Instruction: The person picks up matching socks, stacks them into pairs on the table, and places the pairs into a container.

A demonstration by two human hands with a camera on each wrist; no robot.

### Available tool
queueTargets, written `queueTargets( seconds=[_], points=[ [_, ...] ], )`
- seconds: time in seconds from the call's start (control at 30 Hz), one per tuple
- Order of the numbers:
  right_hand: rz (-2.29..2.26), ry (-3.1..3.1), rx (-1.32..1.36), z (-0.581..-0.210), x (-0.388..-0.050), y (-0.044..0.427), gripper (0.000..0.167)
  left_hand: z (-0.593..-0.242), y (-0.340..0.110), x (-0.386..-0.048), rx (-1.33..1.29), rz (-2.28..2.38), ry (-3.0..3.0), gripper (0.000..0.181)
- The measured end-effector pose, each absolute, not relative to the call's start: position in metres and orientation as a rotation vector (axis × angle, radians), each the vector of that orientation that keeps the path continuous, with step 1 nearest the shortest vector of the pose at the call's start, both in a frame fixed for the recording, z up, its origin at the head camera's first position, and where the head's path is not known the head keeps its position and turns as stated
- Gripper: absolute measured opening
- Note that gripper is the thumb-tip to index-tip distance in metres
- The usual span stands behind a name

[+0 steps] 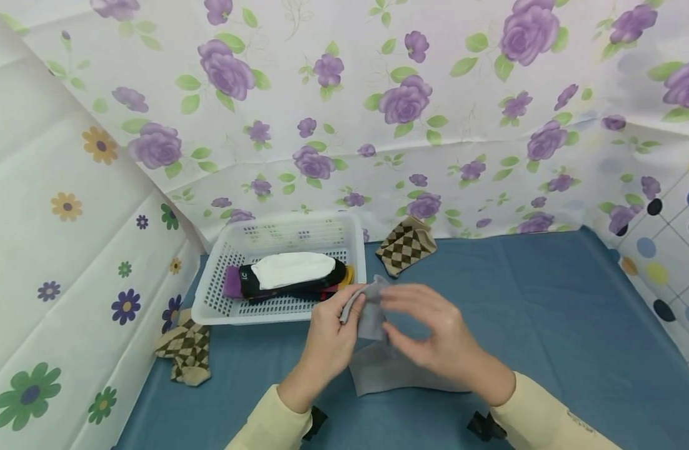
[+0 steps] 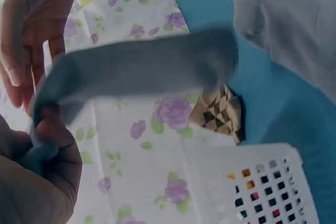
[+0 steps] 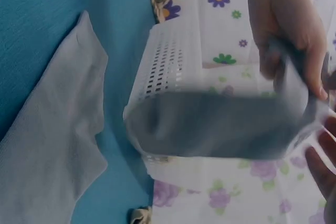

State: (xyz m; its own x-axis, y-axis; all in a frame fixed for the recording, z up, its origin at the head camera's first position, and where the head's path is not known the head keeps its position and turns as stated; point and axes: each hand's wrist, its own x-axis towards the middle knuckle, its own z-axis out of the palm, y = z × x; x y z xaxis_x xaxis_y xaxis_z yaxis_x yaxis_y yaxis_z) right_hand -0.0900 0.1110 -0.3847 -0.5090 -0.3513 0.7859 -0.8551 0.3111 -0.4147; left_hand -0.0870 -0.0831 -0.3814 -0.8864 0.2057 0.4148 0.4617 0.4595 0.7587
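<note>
My left hand [image 1: 330, 334] pinches a grey sock [image 1: 371, 322] between thumb and fingers, above the blue table covering. In the left wrist view the sock [image 2: 147, 66] stretches out sideways, slightly blurred, from the curled fingers. Close by on the right is my right hand [image 1: 437, 328], fingers spread and loosely bent beside the sock. The right wrist view shows that hand's fingers [image 3: 320, 156] only at the edge, apart from the cloth. A second grey sock [image 1: 401, 375] lies flat beneath the hands.
Behind the left hand stands a white perforated basket [image 1: 209, 300] with white, black and purple folded socks [image 1: 294, 270]. One checkered sock [image 1: 407, 247] lies right of the basket, another checkered sock [image 1: 189, 350] at its front left. Flowered sheets [image 1: 344, 131] wall the table.
</note>
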Motion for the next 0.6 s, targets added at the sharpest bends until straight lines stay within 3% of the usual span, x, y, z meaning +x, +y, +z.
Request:
queueTargets(
  seconds=[0.17, 0.27, 0.47, 0.6],
  points=[
    [1.335, -2.178, 0.847, -0.372, -0.087, 0.114, 0.092, -0.374, -0.085, -0.088, -0.641, -1.314, -2.488, 0.024],
    [1.467, -2.345, 0.844, -0.378, -0.087, 0.114, 0.107, -0.371, -0.086, -0.087, -0.724, -1.268, -2.492, 0.023],
    [1.748, -2.517, 0.887, -0.415, -0.100, 0.115, 0.099, -0.365, -0.088, -0.087, -0.887, -1.226, -2.410, 0.019],
    [1.924, -2.534, 0.902, -0.432, -0.104, 0.117, 0.077, -0.363, -0.091, -0.088, -0.958, -1.227, -2.330, 0.018]
  ],
)
